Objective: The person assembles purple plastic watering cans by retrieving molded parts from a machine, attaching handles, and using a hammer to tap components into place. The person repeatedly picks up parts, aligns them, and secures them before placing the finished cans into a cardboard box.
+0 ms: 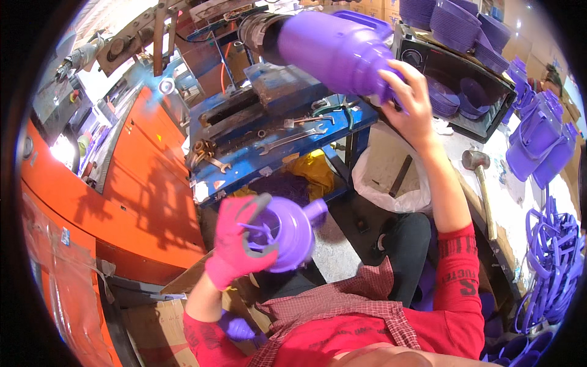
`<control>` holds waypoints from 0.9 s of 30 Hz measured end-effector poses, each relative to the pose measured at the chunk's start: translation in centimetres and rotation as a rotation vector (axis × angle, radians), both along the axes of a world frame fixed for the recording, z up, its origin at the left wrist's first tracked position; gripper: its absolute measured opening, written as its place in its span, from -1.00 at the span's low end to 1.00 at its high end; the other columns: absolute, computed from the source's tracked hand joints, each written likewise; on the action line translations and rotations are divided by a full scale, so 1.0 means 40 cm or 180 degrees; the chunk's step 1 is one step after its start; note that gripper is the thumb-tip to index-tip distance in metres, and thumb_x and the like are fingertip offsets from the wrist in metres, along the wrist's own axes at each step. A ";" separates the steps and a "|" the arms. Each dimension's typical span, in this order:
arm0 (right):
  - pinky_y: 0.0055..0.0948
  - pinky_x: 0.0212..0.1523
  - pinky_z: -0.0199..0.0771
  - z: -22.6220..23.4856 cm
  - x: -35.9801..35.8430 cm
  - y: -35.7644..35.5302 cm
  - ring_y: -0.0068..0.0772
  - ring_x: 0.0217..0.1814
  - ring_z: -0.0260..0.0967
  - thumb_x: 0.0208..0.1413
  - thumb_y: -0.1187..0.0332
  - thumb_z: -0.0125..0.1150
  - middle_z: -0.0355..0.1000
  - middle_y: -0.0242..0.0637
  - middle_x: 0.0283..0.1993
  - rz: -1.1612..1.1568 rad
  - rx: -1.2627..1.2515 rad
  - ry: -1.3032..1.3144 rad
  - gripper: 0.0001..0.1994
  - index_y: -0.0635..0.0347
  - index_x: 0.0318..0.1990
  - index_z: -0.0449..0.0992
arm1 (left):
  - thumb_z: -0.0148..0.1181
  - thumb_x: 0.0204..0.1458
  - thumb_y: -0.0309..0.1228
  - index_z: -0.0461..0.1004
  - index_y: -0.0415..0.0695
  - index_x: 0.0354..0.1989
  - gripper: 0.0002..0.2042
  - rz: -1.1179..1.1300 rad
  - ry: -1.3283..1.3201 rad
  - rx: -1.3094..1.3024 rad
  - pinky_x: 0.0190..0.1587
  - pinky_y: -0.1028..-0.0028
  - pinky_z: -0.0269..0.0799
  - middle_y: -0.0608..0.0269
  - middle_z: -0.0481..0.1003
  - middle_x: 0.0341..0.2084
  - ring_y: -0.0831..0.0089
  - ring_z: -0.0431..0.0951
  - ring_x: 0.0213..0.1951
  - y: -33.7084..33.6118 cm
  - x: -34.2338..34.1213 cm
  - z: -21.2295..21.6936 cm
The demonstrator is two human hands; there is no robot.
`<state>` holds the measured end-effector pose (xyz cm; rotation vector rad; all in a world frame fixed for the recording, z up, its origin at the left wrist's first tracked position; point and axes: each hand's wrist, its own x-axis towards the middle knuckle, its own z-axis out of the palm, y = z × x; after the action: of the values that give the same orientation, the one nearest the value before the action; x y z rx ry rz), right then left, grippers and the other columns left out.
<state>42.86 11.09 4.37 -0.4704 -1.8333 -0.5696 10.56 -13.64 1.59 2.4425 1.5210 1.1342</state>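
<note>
Left hand [235, 241], in a pink glove, fingers clamped around a small purple plastic jug [290, 229] held low over the lap. Right hand [413, 104], bare, fingers spread against a large purple container [333, 49] mounted on the machine spindle [254, 30], above the blue bench [275, 144] with wrenches [293, 137].

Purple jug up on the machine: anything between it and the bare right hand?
Nothing visible. The right hand is already on the lower end of the purple jug, fingers spread against its side, with no tool or part between them. The gloved left hand holds a separate purple funnel-shaped piece lower down, clear of the jug.
</note>
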 end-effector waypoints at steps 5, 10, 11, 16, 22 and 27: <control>-0.14 0.19 0.48 0.027 -0.144 0.040 -0.03 0.27 0.25 -0.28 0.59 0.35 0.27 -0.21 0.23 -0.0148 0.0293 -0.0452 -0.22 -0.06 0.26 0.37 | 0.44 -0.41 -0.26 0.46 -0.07 0.16 -0.25 -0.0166 -0.0445 -0.0600 0.14 0.17 0.31 0.06 0.45 -0.01 0.05 0.40 0.04 -0.052 -0.017 -0.190; -0.28 -0.07 0.60 0.082 -0.207 0.075 -0.12 0.06 0.39 -0.16 0.21 0.49 0.35 -0.23 0.08 -0.0654 0.0539 -0.0683 -0.28 -0.01 0.24 0.35 | 0.45 -0.39 -0.25 0.48 -0.07 0.13 -0.28 -0.0114 -0.0445 -0.0703 0.14 0.17 0.31 0.09 0.45 0.03 0.04 0.41 0.03 -0.092 -0.032 -0.220; -0.28 -0.14 0.63 0.093 -0.219 0.088 -0.13 0.01 0.45 -0.12 0.11 0.46 0.36 -0.22 0.07 -0.0856 0.0497 -0.0700 -0.32 0.07 0.19 0.37 | 0.48 -0.40 -0.23 0.49 -0.05 0.12 -0.28 -0.0172 -0.0381 -0.0588 0.12 0.16 0.34 0.11 0.45 0.04 0.04 0.42 0.02 -0.090 -0.030 -0.215; -0.33 -0.24 0.61 0.139 -0.296 0.148 -0.10 -0.04 0.51 -0.02 -0.24 0.30 0.42 -0.09 0.01 -0.1539 0.0157 -0.0750 -0.23 0.22 0.13 0.34 | 0.53 -0.43 -0.17 0.50 -0.01 0.10 -0.26 -0.0242 -0.0162 -0.0231 0.04 0.14 0.42 0.13 0.46 0.02 0.04 0.43 0.00 -0.091 -0.008 -0.199; -0.14 -0.14 0.56 0.141 -0.366 0.154 -0.02 -0.05 0.49 0.00 -0.24 0.27 0.41 -0.04 -0.10 -0.1445 -0.0407 -0.0509 -0.23 0.38 0.07 0.38 | 0.56 -0.44 -0.16 0.52 -0.02 0.04 -0.30 0.0013 -0.0132 -0.0256 -0.01 0.15 0.45 0.12 0.49 -0.03 0.03 0.47 -0.05 -0.092 0.011 -0.213; -0.10 -0.11 0.54 0.148 -0.357 0.154 0.04 -0.06 0.48 -0.11 -0.14 0.42 0.41 0.01 -0.06 -0.1043 -0.0839 -0.0247 -0.23 0.33 0.08 0.36 | 0.55 -0.46 -0.19 0.54 -0.07 0.02 -0.30 0.0110 -0.0139 -0.0152 0.01 0.14 0.44 0.08 0.51 -0.05 0.03 0.47 -0.05 -0.090 0.034 -0.221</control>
<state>28.56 17.26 10.30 -0.9498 -1.9282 -0.5730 11.93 -17.24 -7.26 2.3541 1.5650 1.1352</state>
